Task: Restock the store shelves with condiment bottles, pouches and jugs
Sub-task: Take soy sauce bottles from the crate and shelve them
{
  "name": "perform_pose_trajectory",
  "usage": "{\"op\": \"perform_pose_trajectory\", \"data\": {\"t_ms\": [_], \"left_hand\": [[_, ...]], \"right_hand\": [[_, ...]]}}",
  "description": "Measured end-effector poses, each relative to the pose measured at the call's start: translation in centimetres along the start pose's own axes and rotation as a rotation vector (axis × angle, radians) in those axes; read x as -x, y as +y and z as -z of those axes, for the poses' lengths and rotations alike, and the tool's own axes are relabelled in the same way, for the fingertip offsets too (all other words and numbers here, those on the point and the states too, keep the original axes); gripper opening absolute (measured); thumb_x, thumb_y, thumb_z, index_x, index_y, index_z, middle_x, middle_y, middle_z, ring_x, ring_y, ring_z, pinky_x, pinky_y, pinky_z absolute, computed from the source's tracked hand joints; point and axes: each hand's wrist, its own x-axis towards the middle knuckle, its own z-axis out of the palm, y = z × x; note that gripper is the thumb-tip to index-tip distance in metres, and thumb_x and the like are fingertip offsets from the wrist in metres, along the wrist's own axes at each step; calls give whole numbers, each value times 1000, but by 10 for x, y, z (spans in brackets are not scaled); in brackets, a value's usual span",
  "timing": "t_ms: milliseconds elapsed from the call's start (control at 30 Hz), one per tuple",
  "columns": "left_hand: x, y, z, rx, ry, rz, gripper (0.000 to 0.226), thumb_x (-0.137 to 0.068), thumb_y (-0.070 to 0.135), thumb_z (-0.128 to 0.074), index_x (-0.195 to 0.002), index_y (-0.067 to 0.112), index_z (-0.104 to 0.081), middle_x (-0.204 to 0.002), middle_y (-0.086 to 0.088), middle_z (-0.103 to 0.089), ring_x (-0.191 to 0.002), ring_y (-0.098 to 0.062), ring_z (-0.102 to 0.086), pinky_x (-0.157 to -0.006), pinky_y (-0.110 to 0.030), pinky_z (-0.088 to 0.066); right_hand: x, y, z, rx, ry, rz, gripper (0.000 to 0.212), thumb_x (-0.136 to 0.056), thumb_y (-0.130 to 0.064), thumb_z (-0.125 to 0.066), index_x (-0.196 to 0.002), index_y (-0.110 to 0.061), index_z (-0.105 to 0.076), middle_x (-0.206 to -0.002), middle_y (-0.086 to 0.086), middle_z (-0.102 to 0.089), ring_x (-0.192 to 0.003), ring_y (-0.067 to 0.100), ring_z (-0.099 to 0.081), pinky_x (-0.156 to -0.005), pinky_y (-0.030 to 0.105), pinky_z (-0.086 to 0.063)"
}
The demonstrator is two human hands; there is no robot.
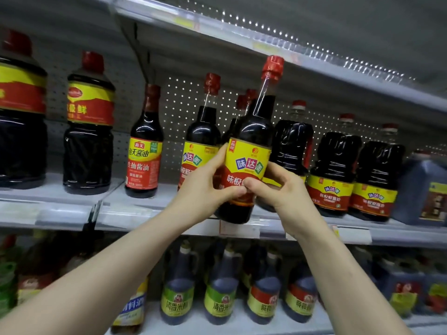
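Both grips close on one dark soy sauce bottle (251, 131). The left grip (205, 187) wraps its left side, fingers lying up along the yellow label and thumb curled across the red band in front. The right grip (280, 189) takes the right side, its thumb meeting the left thumb on the front of the label and its fingers bent round behind. The bottle sits between the two palms, held low on its body, so the shoulder, the neck and the red cap (273, 67) rise clear above both grips. It leans a little, cap towards the right. Its base hangs at the front edge of the middle shelf (145, 213); whether it touches the shelf I cannot tell.

Just behind and to the left stands a matching bottle (200, 134) with the same label, and more red caps show between the two. Further left stands a slimmer bottle (145, 151) with a red and yellow label, then two big dark bottles (89, 122). To the right stand dark handled jugs (333, 170) with yellow and red labels, and a grey-blue jug (420, 189) at the edge. A white pegboard (183, 97) backs the shelf. On the lower shelf stand smaller bottles (179, 286) with green or red labels.
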Motion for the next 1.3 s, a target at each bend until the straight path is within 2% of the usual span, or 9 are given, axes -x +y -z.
{"op": "perform_pose_trajectory", "data": {"t_ms": [67, 167, 200, 300, 400, 467, 600, 867, 1300], "left_hand": [[-1, -2, -2, -30, 42, 5, 91, -82, 31, -78, -155, 41, -24, -136, 20, -57, -119, 3, -54, -100, -20, -46], [-1, -7, 0, -46, 77, 14, 90, -82, 33, -77, -154, 43, -24, -133, 17, -57, -116, 3, -56, -100, -23, -48], [-1, -8, 1, -63, 91, 17, 90, -81, 35, -77, -153, 45, -24, -132, 14, -56, -117, -1, -56, -102, -28, -48], [1, -14, 9, -130, 135, 43, 91, -78, 42, -76, -152, 49, -23, -128, 10, -48, -114, -3, -53, -101, -27, -44], [5, -19, 18, -163, 155, 42, 87, -77, 46, -76, -147, 57, -26, -122, 14, -48, -110, 3, -52, -92, -19, -43], [6, -22, 24, -176, 156, 41, 84, -77, 46, -76, -145, 58, -28, -120, 14, -49, -110, 3, -52, -89, -17, -43], [5, -27, 32, -213, 150, 43, 85, -78, 48, -75, -150, 47, -30, -123, 5, -52, -114, -4, -54, -100, -27, -47], [-1, -38, 42, -178, 117, 33, 83, -77, 49, -75, -148, 51, -31, -125, 3, -55, -119, -7, -52, -107, -39, -45], [-22, -64, 53, -112, 28, 28, 80, -83, 42, -77, -147, 51, -32, -129, -1, -54, -122, -14, -54, -109, -43, -44]], "right_hand": [[-5, 1, 1, -3, -22, -4, 38, -81, -20, -80, -116, -30, -68, -107, -8, -76, -100, 15, -73, -72, 19, -57], [-14, 6, -1, 1, -42, 7, 37, -83, -14, -79, -115, -28, -68, -106, -6, -77, -101, 26, -73, -76, 42, -62], [-17, 7, -3, -12, -54, 11, 37, -83, -13, -79, -116, -26, -68, -106, -5, -77, -101, 26, -73, -78, 44, -62], [-24, 11, -8, -68, -103, 9, 40, -80, -17, -80, -116, -27, -67, -105, -7, -77, -96, 13, -74, -73, 23, -58], [-29, 16, -17, -82, -133, 2, 37, -82, -14, -79, -115, -26, -67, -104, -6, -77, -91, 10, -74, -67, 17, -55], [-33, 19, -23, -82, -144, 5, 37, -84, -12, -78, -116, -25, -67, -105, -5, -77, -92, 11, -74, -67, 17, -55], [-38, 22, -30, -87, -154, 22, 39, -82, -13, -80, -116, -27, -67, -108, -5, -77, -97, 14, -74, -72, 20, -57], [-45, 29, -38, -72, -128, 40, 38, -82, -12, -81, -112, -30, -67, -107, -10, -76, -99, 11, -73, -76, 21, -58], [-65, 45, -48, -16, -78, 8, 39, -82, -13, -81, -115, -27, -67, -107, -8, -76, -100, 10, -73, -79, 25, -59]]}}
